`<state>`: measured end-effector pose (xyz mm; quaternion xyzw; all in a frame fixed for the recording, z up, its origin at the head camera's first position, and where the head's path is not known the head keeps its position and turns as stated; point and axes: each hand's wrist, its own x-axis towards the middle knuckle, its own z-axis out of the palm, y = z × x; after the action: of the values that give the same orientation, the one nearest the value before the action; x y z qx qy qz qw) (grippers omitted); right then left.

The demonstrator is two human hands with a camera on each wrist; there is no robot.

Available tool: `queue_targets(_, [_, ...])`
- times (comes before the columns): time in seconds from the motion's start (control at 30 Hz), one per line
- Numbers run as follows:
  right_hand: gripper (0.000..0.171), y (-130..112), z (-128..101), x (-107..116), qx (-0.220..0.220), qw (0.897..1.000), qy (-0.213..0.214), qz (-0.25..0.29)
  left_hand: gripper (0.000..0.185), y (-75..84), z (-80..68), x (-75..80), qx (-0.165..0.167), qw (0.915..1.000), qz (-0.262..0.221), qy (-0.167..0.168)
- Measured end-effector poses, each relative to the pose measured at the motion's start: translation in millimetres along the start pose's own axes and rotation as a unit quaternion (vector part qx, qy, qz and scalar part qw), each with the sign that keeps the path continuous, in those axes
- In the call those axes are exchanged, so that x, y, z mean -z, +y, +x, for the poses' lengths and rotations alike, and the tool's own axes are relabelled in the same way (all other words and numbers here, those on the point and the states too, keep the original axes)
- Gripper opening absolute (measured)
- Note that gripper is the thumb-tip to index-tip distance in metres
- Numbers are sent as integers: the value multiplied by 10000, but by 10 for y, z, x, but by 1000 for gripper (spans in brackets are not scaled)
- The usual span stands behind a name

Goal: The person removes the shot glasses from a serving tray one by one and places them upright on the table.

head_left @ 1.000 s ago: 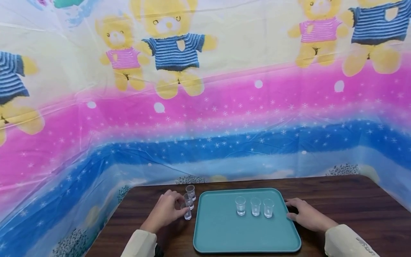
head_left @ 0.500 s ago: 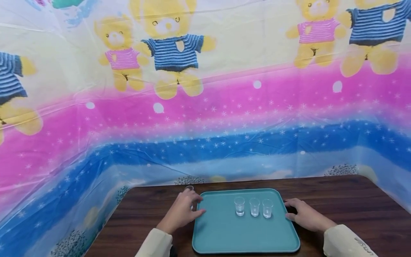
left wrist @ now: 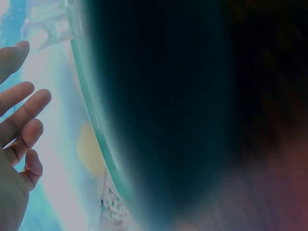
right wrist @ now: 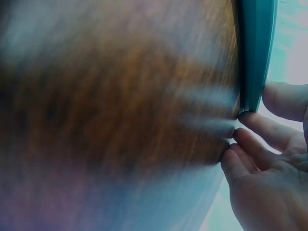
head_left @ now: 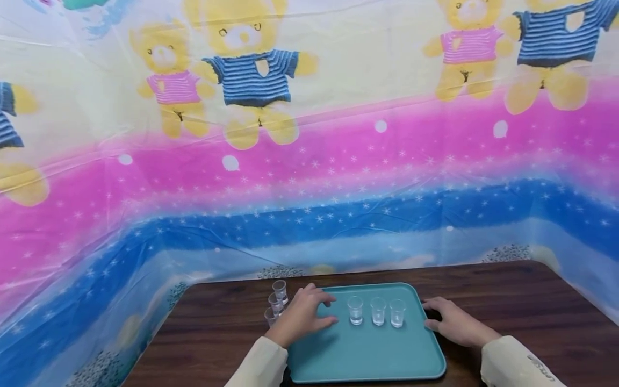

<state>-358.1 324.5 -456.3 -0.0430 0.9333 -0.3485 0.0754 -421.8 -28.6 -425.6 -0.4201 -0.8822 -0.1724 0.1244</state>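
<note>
Three small clear shot glasses (head_left: 378, 312) stand upright in a row on the teal tray (head_left: 367, 355), right of its middle. My left hand (head_left: 304, 313) is over the tray's left side, just left of that row. Its thumb and fingers are spread apart with nothing between them; the left wrist view shows the fingers (left wrist: 24, 115) and a glass (left wrist: 48, 30) ahead of them. My right hand (head_left: 454, 321) holds the tray's right rim, thumb and forefinger on either side of it. In the right wrist view its other fingertips (right wrist: 236, 156) rest on the table.
Several more shot glasses (head_left: 280, 292) stand in a line on the wooden table (head_left: 208, 322), left of the tray and partly behind my left hand. A printed cloth (head_left: 338, 226) with bears hangs behind the table and round its sides.
My left hand has left the glasses at the left and moved rightward over the tray, toward the row there. My right hand has stayed at the tray's rim.
</note>
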Motion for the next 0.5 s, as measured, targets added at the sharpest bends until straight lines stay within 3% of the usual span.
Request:
queue_targets(0.2, [44, 0, 9, -15, 37, 10000, -8, 29, 38, 155, 154, -6, 135, 9991, 11, -404])
queue_targets(0.5, [44, -5, -7, 13, 30, 10000, 15, 35, 43, 307, 337, 26, 474, 9964, -31, -696])
